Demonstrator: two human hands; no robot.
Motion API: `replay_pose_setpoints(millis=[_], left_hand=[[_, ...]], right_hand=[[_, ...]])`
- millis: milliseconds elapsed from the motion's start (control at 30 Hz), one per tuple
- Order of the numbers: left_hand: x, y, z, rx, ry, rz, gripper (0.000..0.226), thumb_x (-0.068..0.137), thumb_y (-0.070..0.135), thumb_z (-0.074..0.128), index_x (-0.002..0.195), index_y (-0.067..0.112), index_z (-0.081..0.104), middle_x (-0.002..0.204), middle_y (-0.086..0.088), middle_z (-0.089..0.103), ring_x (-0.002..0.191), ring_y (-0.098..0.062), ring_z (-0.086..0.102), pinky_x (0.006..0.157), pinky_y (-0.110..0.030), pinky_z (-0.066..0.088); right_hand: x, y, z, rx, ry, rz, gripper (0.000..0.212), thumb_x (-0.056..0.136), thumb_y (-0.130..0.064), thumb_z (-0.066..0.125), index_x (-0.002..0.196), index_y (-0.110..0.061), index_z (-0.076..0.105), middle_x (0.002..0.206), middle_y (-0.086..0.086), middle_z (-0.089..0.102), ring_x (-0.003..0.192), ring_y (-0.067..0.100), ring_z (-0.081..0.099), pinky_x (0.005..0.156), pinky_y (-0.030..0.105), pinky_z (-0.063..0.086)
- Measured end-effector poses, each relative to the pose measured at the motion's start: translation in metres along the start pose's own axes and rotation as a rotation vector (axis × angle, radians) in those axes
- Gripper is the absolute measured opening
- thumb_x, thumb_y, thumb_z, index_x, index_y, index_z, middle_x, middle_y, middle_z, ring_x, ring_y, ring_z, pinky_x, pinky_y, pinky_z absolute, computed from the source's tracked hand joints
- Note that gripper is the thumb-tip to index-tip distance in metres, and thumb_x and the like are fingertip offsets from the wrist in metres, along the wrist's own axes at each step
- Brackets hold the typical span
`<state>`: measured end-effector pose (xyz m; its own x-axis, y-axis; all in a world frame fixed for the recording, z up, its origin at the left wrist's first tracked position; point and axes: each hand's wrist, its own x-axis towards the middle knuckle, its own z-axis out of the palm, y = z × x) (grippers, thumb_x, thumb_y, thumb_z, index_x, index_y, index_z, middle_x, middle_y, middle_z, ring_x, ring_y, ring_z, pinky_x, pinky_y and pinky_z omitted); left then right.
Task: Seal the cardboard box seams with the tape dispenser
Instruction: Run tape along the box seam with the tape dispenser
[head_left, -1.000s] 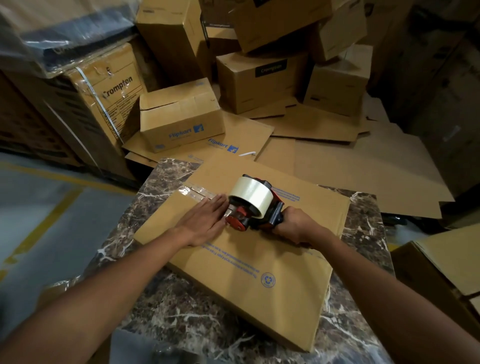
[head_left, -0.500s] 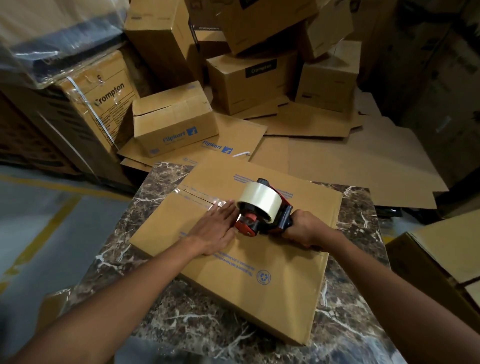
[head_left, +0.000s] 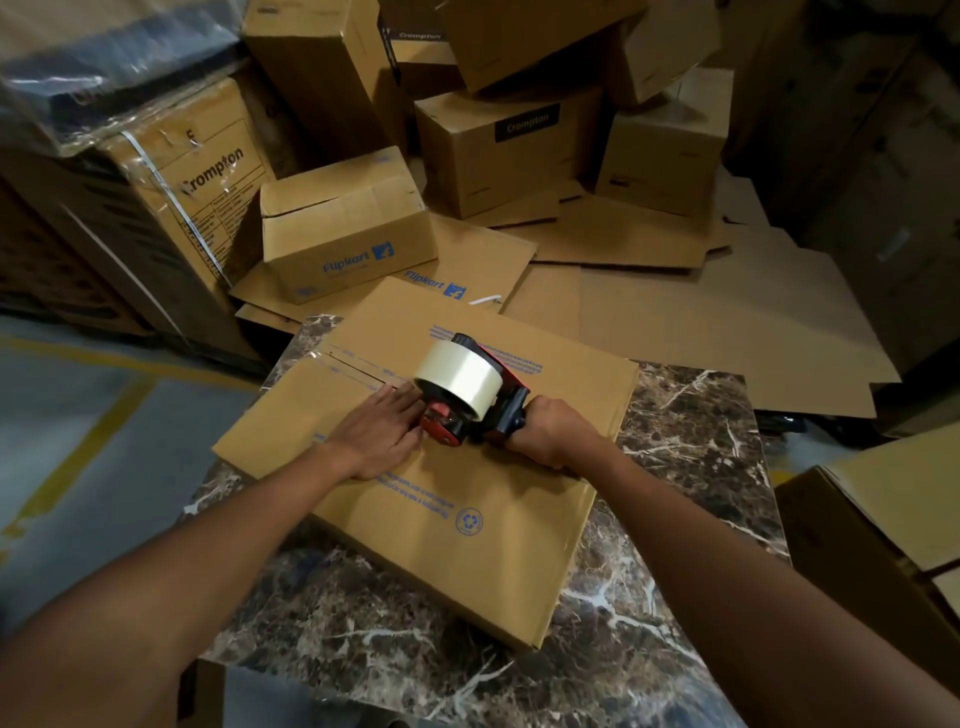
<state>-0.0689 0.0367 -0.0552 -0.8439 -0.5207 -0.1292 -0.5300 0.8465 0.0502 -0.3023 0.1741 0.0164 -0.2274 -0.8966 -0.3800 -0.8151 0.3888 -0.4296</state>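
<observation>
A flat brown cardboard box with blue print lies on a dark marble table. A red and black tape dispenser with a pale tape roll stands on the box's centre seam. My right hand grips its handle. My left hand lies flat on the box, fingers spread, touching the dispenser's front. A strip of clear tape covers the seam from the far left edge up to my left fingers.
Stacked cardboard boxes and a Flipkart box stand behind the table. Flattened cardboard sheets cover the floor beyond. Another box sits at the right. Grey floor with yellow lines lies to the left.
The dispenser and both hands have slid along the seam toward the right, leaving a longer taped strip behind. The head view has shifted slightly.
</observation>
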Motion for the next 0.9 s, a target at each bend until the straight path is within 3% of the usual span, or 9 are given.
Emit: replay_pose_setpoints(millis=[300, 467, 567, 667, 800, 900], left_hand=[[-0.003, 0.004, -0.007, -0.052, 0.0, -0.012, 0.067, 0.094, 0.045, 0.008, 0.155, 0.022, -0.005, 0.162, 0.008, -0.011, 0.147, -0.004, -0.014, 0.122, -0.037, 0.001], [0.001, 0.024, -0.011, -0.029, 0.013, -0.052, 0.067, 0.097, 0.043, 0.016, 0.155, 0.014, 0.0, 0.163, -0.001, -0.005, 0.148, -0.011, -0.01, 0.122, -0.038, 0.001], [0.006, 0.042, -0.006, -0.041, 0.04, 0.009, 0.067, 0.093, 0.038, 0.017, 0.154, 0.01, 0.013, 0.162, -0.006, 0.01, 0.15, -0.016, -0.003, 0.123, -0.038, 0.006], [0.007, 0.043, -0.002, -0.062, 0.042, -0.011, 0.071, 0.089, 0.04, 0.01, 0.155, 0.012, 0.01, 0.163, -0.005, 0.007, 0.149, -0.013, -0.007, 0.123, -0.038, 0.006], [0.003, 0.041, -0.003, -0.079, 0.047, -0.004, 0.071, 0.089, 0.038, 0.013, 0.155, 0.015, 0.006, 0.163, -0.002, 0.002, 0.147, -0.008, -0.008, 0.123, -0.035, 0.005], [0.002, 0.045, -0.007, -0.098, 0.037, -0.008, 0.072, 0.088, 0.038, 0.013, 0.155, 0.016, 0.0, 0.162, 0.002, -0.006, 0.147, -0.007, -0.01, 0.123, -0.034, 0.002]], right_hand=[[-0.028, 0.038, -0.012, 0.038, -0.037, 0.049, 0.055, 0.08, -0.058, 0.067, 0.098, -0.006, 0.066, 0.102, 0.02, 0.068, 0.092, 0.034, 0.063, 0.073, 0.035, 0.048], [-0.032, 0.033, -0.018, 0.078, -0.049, 0.026, 0.041, 0.081, -0.053, 0.068, 0.098, -0.016, 0.063, 0.097, 0.011, 0.065, 0.088, 0.027, 0.06, 0.072, 0.032, 0.048], [-0.033, 0.032, -0.021, 0.073, -0.05, 0.033, 0.048, 0.08, -0.053, 0.069, 0.107, -0.013, 0.065, 0.103, 0.012, 0.066, 0.093, 0.027, 0.062, 0.078, 0.034, 0.052], [-0.032, 0.032, -0.022, 0.045, -0.06, 0.028, 0.047, 0.082, -0.05, 0.068, 0.109, -0.012, 0.065, 0.104, 0.012, 0.067, 0.094, 0.028, 0.063, 0.083, 0.039, 0.055], [-0.033, 0.039, -0.025, 0.024, -0.067, 0.044, 0.039, 0.081, -0.049, 0.067, 0.095, -0.012, 0.064, 0.093, 0.01, 0.065, 0.084, 0.025, 0.063, 0.076, 0.039, 0.057], [-0.044, 0.053, -0.028, 0.034, -0.066, 0.061, 0.028, 0.082, -0.046, 0.068, 0.073, -0.023, 0.054, 0.084, 0.006, 0.061, 0.079, 0.024, 0.061, 0.069, 0.035, 0.051]])
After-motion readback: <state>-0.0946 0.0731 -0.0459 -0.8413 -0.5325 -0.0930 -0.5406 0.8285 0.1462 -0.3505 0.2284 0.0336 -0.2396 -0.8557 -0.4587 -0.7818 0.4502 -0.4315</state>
